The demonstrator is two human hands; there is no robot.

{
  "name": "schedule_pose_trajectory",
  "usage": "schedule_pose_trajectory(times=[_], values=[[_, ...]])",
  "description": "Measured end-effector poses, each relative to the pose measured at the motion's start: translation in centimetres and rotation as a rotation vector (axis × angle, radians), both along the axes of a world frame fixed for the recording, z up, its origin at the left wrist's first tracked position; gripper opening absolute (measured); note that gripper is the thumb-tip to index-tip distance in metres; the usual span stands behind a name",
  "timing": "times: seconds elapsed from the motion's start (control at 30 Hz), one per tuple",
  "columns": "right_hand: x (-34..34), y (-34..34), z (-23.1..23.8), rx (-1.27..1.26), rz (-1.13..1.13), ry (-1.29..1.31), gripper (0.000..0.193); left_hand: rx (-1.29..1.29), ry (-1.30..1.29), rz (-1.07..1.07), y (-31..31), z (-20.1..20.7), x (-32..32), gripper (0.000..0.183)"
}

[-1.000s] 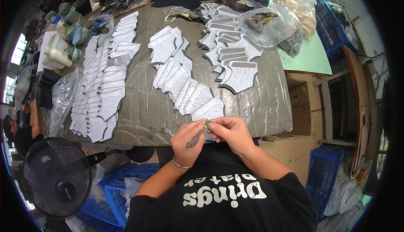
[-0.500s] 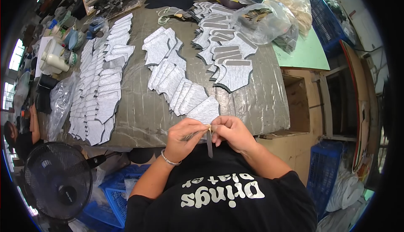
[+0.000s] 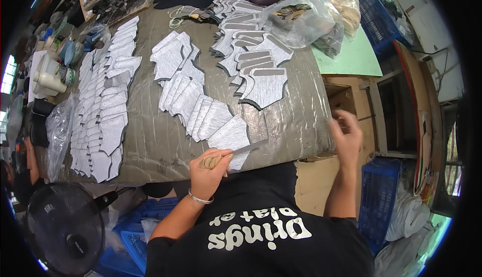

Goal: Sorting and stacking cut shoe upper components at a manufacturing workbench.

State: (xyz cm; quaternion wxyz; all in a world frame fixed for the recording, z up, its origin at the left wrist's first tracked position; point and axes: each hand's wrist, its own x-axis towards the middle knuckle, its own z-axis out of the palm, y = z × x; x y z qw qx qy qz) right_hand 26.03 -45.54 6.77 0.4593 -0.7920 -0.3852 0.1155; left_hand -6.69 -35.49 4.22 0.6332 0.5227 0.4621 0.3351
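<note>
My left fingers (image 3: 222, 154) grasped a narrow grey strip (image 3: 252, 146) over a pale-grey cutout (image 3: 228, 132); my right hand (image 3: 347, 140), loosely curled and released, hung near the worktop (image 3: 296, 121).

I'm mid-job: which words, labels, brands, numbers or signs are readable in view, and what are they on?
Black shirt: two lines of large pale lettering, upside down in this view; readable, but wording not copied here.
Black fan: small pale markings, too small and blurred to read.
I can make out no other text.
</note>
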Motion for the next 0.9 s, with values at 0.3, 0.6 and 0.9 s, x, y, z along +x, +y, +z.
schedule_pose_trajectory(times=[0.3,0.6,0.9], values=[[-10.0,6.1,-0.6,-0.270,0.592,0.581,0.014,-0.134,0.007,0.056,-0.2,-0.2,-0.9,0.015],[-10.4,9.8,-1.6,-0.271,0.518,0.833,0.019,0.930,0.636,-0.210,-0.6,-1.5,-1.9,0.037],[-11.8,12.1,-3.2,-0.369,0.592,0.733,0.022,1.056,0.816,-0.256,-0.2,-1.8,-2.0,0.033]])
